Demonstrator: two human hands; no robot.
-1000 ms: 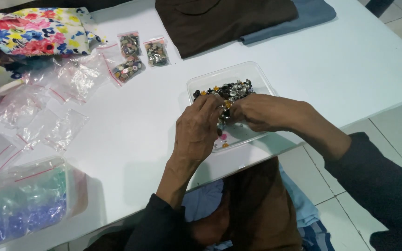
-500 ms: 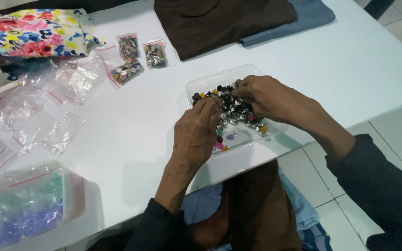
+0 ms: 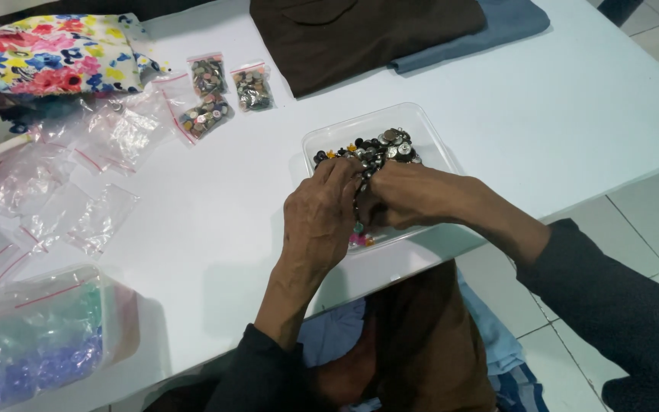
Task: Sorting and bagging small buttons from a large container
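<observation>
Your hands have closed in on each other since half a second ago: the right hand, which was spread over the top of the button heap, has slid down to the near middle of the tray, and the left hand now meets it fingertip to fingertip. Both are curled narrow, pinching among the buttons, though whether either has one gripped I cannot tell, as the knuckles hide the tips. With the right hand lower, more of the heap shows at the tray's far side, so you look to be working the near part of the pile. The tray is clear plastic at the near table edge, holding dark, silvery and a few bright buttons. Left of the tray and farther back lie three small filled bags, then a scatter of empty clear bags. Far left of the tray, a clear tub holds blue and green pieces. Beyond the tray sits folded brown cloth.
</observation>
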